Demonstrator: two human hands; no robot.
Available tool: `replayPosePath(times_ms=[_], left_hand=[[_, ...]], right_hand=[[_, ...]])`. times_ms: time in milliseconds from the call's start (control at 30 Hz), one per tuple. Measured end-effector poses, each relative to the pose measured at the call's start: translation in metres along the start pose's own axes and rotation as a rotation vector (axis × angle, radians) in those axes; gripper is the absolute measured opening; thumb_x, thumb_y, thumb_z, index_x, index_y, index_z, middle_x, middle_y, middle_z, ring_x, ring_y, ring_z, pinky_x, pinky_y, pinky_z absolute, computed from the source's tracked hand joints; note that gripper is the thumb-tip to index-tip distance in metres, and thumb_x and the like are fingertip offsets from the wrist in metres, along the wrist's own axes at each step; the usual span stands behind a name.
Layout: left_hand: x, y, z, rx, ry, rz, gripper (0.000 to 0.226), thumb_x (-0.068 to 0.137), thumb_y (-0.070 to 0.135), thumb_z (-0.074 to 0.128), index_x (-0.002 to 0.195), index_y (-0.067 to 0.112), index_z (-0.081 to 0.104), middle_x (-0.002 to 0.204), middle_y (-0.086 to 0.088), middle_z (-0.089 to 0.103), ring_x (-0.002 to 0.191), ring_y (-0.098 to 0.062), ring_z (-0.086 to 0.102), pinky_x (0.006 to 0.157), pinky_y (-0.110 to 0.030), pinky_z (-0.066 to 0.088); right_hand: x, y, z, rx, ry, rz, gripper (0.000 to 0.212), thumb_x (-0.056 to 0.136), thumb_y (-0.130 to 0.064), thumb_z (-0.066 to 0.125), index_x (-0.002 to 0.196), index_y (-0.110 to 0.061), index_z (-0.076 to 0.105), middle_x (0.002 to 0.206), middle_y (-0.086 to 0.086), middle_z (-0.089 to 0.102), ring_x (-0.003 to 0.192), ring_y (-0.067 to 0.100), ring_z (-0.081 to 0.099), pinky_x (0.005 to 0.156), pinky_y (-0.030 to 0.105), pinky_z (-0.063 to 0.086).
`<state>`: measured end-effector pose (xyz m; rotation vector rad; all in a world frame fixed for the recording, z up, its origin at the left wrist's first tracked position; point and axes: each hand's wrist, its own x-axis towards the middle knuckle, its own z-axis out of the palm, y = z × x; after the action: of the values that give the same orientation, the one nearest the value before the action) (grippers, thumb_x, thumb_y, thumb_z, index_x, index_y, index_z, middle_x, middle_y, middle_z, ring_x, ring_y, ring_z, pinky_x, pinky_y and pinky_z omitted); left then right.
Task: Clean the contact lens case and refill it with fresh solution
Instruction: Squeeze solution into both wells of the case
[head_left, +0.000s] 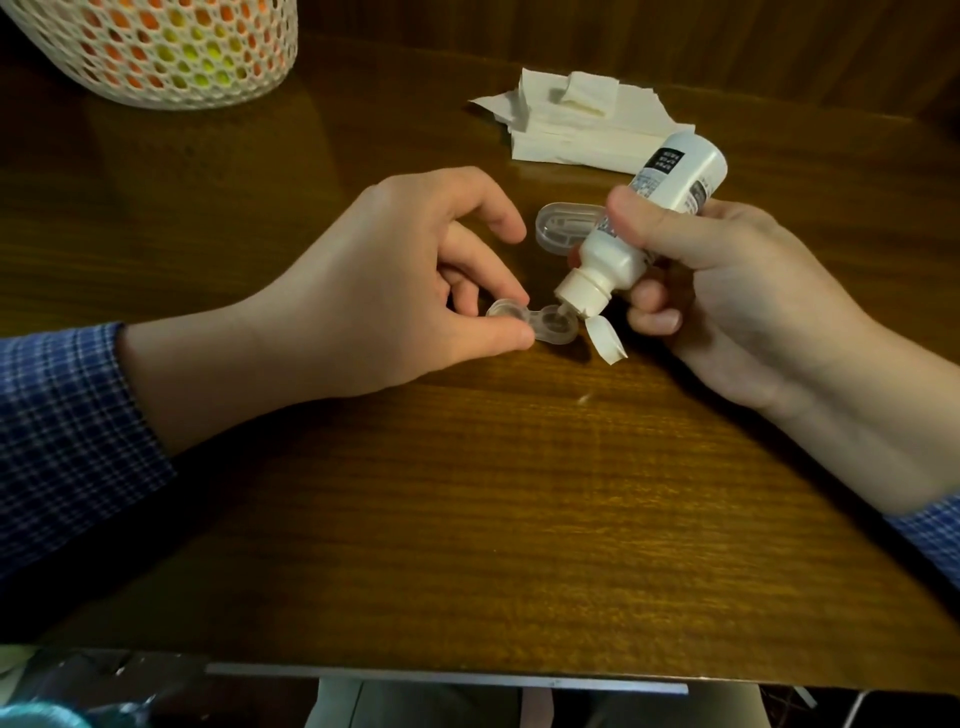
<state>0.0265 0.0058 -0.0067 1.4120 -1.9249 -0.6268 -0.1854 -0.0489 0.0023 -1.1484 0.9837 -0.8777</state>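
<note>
Wooden table (467, 519), seen from its near edge at 6 o'clock. The left hand (374, 291), entering from 8 o'clock in a blue checked sleeve (67, 431), pinched the left well of the clear contact lens case (535, 325) between thumb and fingertips, steadying it on the tabletop near centre. The right hand (727, 306), entering from 4 o'clock, gripped the white solution bottle (639, 228), which was tilted nozzle-down toward 7 o'clock, its tip directly over the right well of the case; the flip cap (605, 340) hung open just beside the case. A clear lid (563, 226) lay beyond the case, partly hidden by the bottle. Farther off, folded tissues (587, 124) lay at 1 o'clock and a white mesh basket (161, 52) stood at 11 o'clock.
</note>
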Motion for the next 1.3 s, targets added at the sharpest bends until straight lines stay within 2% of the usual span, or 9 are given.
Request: replayPosePath(times_ms=[167, 500, 700, 800, 867, 933, 1000, 1133, 1300], left_hand=[[0.0, 0.0, 0.0, -0.012, -0.004, 0.001, 0.058, 0.075, 0.036, 0.088, 0.125, 0.022, 0.063, 0.092, 0.016, 0.08, 0.07, -0.006, 0.073, 0.063, -0.016, 0.058], [-0.001, 0.001, 0.0, -0.009, -0.002, 0.003, 0.056, 0.075, 0.036, 0.087, 0.124, 0.023, 0.063, 0.092, 0.016, 0.079, 0.071, -0.007, 0.073, 0.064, -0.016, 0.058], [-0.001, 0.001, 0.0, -0.022, -0.008, -0.012, 0.056, 0.074, 0.035, 0.089, 0.123, 0.025, 0.063, 0.093, 0.019, 0.079, 0.069, -0.008, 0.073, 0.063, -0.017, 0.059], [-0.001, 0.001, 0.0, -0.034, -0.014, -0.015, 0.057, 0.074, 0.035, 0.088, 0.124, 0.023, 0.063, 0.094, 0.019, 0.079, 0.07, -0.009, 0.074, 0.066, -0.019, 0.061], [-0.001, 0.002, 0.0, -0.035, -0.018, -0.011, 0.057, 0.075, 0.036, 0.087, 0.125, 0.022, 0.063, 0.094, 0.019, 0.079, 0.071, -0.01, 0.074, 0.066, -0.02, 0.061], [-0.001, 0.002, -0.001, -0.04, -0.018, -0.013, 0.057, 0.075, 0.035, 0.087, 0.125, 0.021, 0.063, 0.094, 0.02, 0.079, 0.071, -0.011, 0.074, 0.064, -0.02, 0.06], [-0.002, 0.002, -0.001, -0.037, -0.013, -0.011, 0.057, 0.075, 0.035, 0.087, 0.125, 0.022, 0.063, 0.093, 0.019, 0.079, 0.071, -0.009, 0.074, 0.062, -0.017, 0.059], [-0.002, 0.002, -0.001, -0.031, -0.011, -0.011, 0.056, 0.076, 0.034, 0.088, 0.125, 0.021, 0.063, 0.092, 0.018, 0.079, 0.07, -0.009, 0.074, 0.063, -0.018, 0.059], [-0.001, 0.003, -0.001, -0.014, -0.007, -0.008, 0.055, 0.076, 0.033, 0.088, 0.124, 0.021, 0.063, 0.09, 0.017, 0.079, 0.07, -0.006, 0.073, 0.062, -0.015, 0.058]], right_hand=[[0.0, 0.0, 0.0, 0.002, 0.003, 0.005, 0.03, 0.083, -0.029, 0.074, 0.105, -0.013, 0.062, 0.106, 0.017, 0.064, 0.05, 0.004, 0.046, 0.04, 0.014, 0.036], [-0.002, -0.001, 0.0, 0.008, -0.006, 0.015, 0.046, 0.074, -0.032, 0.076, 0.112, -0.01, 0.062, 0.106, 0.016, 0.062, 0.053, 0.005, 0.045, 0.04, 0.014, 0.036], [-0.001, -0.002, -0.001, 0.022, -0.005, 0.022, 0.039, 0.076, -0.032, 0.077, 0.107, -0.012, 0.063, 0.105, 0.014, 0.061, 0.052, 0.004, 0.045, 0.04, 0.013, 0.036], [0.002, -0.004, -0.006, 0.123, -0.011, 0.069, 0.035, 0.082, -0.033, 0.078, 0.105, -0.012, 0.061, 0.106, 0.013, 0.053, 0.05, 0.003, 0.043, 0.039, 0.013, 0.037], [0.003, -0.008, -0.011, 0.26, 0.007, 0.12, 0.029, 0.086, -0.032, 0.076, 0.101, -0.012, 0.062, 0.102, 0.013, 0.057, 0.051, 0.003, 0.043, 0.038, 0.012, 0.038], [0.003, -0.012, -0.015, 0.382, 0.037, 0.174, 0.026, 0.084, -0.03, 0.076, 0.098, -0.014, 0.062, 0.095, 0.009, 0.064, 0.061, 0.004, 0.043, 0.038, 0.01, 0.038], [0.003, -0.015, -0.015, 0.426, 0.052, 0.211, 0.031, 0.081, -0.031, 0.078, 0.101, -0.015, 0.06, 0.096, 0.008, 0.065, 0.068, 0.006, 0.04, 0.039, 0.01, 0.037], [0.002, -0.014, -0.012, 0.259, 0.033, 0.177, 0.03, 0.084, -0.033, 0.075, 0.104, -0.013, 0.062, 0.084, 0.007, 0.066, 0.055, 0.004, 0.045, 0.039, 0.011, 0.039], [0.0, -0.005, -0.005, 0.019, -0.069, 0.075, 0.042, 0.08, -0.034, 0.075, 0.109, -0.007, 0.062, 0.102, 0.015, 0.057, 0.052, 0.005, 0.044, 0.04, 0.015, 0.036]])
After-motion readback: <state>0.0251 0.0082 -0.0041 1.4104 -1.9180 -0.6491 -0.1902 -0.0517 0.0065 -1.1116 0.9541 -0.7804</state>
